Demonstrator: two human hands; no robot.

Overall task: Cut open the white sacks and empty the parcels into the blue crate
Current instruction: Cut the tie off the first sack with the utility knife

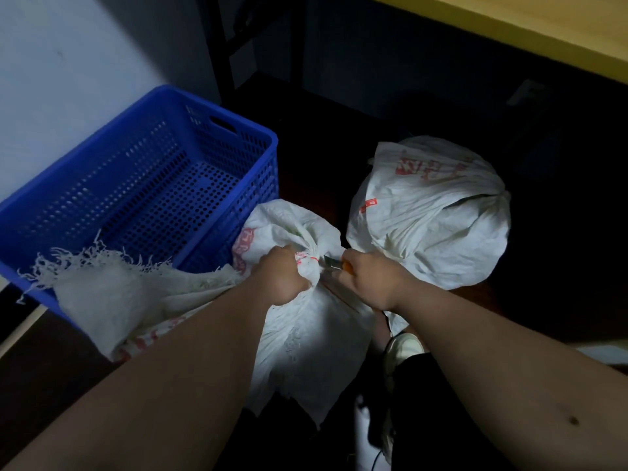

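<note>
L hand (283, 275) grips tied neck of sack (306, 321); R hand (368, 278) holds cutter (334, 262), blade pointing left at knot.

Hidden inside the right hand (368, 278): most of an orange-handled cutter (336, 264). Red print on the 2 sacks (428, 215) too blurred to read. Cut off at the left edge: the blue crate (142, 185).

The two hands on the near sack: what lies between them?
In the head view, the sack's tied neck lies between the left hand and right hand, plus the knife blade.
</note>
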